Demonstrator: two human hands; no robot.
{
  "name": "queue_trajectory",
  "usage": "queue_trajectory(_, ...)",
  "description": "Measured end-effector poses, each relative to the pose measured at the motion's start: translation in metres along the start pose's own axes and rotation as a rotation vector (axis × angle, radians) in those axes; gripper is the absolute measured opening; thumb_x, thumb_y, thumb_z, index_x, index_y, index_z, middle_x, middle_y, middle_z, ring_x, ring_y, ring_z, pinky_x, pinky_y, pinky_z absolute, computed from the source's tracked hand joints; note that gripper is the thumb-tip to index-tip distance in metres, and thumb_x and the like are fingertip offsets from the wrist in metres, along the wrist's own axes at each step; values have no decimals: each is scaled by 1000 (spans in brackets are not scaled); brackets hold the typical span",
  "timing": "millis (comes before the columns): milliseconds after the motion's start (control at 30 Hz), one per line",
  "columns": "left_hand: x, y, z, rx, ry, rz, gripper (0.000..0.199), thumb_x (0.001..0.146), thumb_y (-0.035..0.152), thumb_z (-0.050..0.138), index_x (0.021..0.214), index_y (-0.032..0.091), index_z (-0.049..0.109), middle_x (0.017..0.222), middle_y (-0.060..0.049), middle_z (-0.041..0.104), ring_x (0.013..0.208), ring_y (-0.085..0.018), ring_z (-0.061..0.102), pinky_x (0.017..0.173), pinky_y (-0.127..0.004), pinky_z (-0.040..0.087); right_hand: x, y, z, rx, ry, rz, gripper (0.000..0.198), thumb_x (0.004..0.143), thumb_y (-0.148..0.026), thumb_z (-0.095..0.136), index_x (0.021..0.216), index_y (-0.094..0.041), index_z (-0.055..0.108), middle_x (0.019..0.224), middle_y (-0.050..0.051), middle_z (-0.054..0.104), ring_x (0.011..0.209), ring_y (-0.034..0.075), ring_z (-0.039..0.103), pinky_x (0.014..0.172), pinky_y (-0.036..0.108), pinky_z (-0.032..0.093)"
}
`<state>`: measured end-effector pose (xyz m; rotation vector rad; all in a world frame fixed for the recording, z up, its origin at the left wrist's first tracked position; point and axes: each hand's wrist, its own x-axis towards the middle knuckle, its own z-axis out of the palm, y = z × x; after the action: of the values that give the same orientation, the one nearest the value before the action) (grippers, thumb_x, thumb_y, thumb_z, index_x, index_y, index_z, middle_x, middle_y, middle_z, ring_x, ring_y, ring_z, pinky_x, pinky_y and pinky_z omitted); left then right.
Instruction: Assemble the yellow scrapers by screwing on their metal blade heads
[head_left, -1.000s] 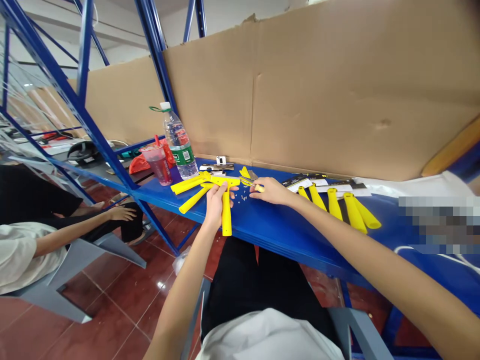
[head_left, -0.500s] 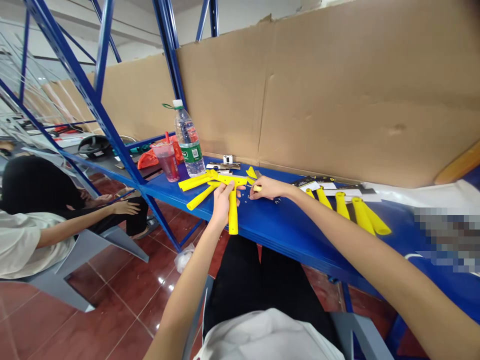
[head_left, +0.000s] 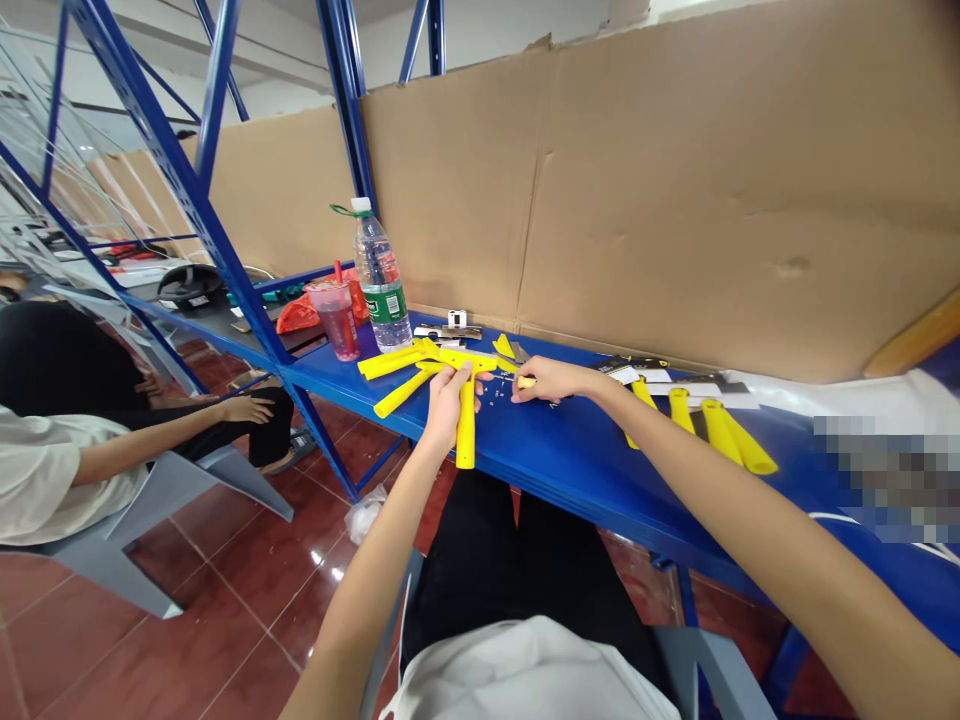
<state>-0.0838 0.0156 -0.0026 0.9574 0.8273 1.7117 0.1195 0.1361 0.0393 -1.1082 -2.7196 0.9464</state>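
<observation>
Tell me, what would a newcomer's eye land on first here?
Most likely the bright yellow T-shaped handle in the left hand, over the front of the blue table, with the right hand beside it holding what looks like a small screwdriver. Next might come the big water bottle with a green label, standing at the table's left end beside a pink cup with a straw.

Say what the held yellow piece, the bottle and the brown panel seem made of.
Yellow piece: probably smooth moulded plastic, evenly coloured.
Bottle: likely clear, glossy plastic; see-through, with highlights.
Brown panel: apparently matte cardboard, creased, with a ragged top edge.
</observation>
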Motion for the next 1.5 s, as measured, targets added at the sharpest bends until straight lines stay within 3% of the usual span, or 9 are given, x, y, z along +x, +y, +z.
queue_trajectory(200, 0, -1, -1, 3, -13, 4, 35, 91, 46, 84, 96, 18, 64, 90, -10, 80, 61, -13, 62, 48, -23, 47, -14, 1, 0, -7, 69, 5, 31, 88, -48, 78, 94, -17, 76, 72, 0, 65, 50, 13, 53, 47, 29, 40)
queue_trajectory(367, 0, -3, -3, 62, -67, -32, 34, 90, 46, 83, 95, 17, 65, 95, -15, 82, 60, -13, 63, 47, -24, 47, -41, -12, 6, 223, 381, 6, 41, 92, -59, 76, 100, -19, 70, 64, -3, 59, 48, 13, 51, 49, 29, 40)
queue_trajectory(500, -1, -7, 0, 169, -138, -55, 35, 92, 47, 82, 99, 14, 72, 97, -17, 83, 61, -15, 65, 46, -24, 48, -58, -22, 15, 483, 520, -57, 51, 87, -69, 80, 99, -21, 65, 55, -7, 51, 46, 13, 48, 50, 28, 41)
queue_trajectory(700, -3, -10, 7, 239, -180, -83, 36, 89, 46, 85, 101, 14, 76, 97, -18, 84, 60, -18, 69, 43, -26, 51, -55, -23, 32, 386, 496, -107, 49, 88, -68, 78, 98, -21, 69, 59, -6, 57, 45, 13, 51, 49, 28, 37)
queue_trajectory(933, 0, -9, 4, 280, -275, -146, 31, 89, 42, 84, 99, 12, 79, 96, -17, 84, 62, -18, 72, 47, -26, 53, -53, -31, 40, 273, 531, -126, 28, 92, -45, 76, 95, -18, 74, 89, 1, 71, 55, 9, 52, 56, 26, 38)
queue_trajectory(1100, 0, -9, 3, 291, -292, -141, 29, 89, 40, 85, 96, 13, 79, 93, -17, 84, 61, -19, 71, 49, -26, 53, -57, -38, 41, 369, 470, -61, 32, 88, -48, 82, 94, -19, 71, 77, -1, 67, 47, 10, 52, 48, 26, 37)
queue_trajectory(1300, 0, -9, 1, 315, -314, -147, 35, 89, 42, 84, 106, 12, 79, 97, -15, 84, 61, -16, 69, 50, -25, 52, -58, -41, 42, 496, 468, -10, 40, 85, -55, 89, 90, -19, 70, 52, -6, 55, 41, 10, 48, 43, 24, 34)
queue_trajectory(1500, 0, -5, 2, 290, -311, -164, 34, 87, 40, 84, 104, 11, 77, 98, -16, 85, 63, -16, 70, 51, -25, 51, -53, -38, 44, 573, 525, 54, 47, 75, -52, 99, 90, -20, 68, 55, -7, 56, 40, 9, 47, 37, 22, 33)
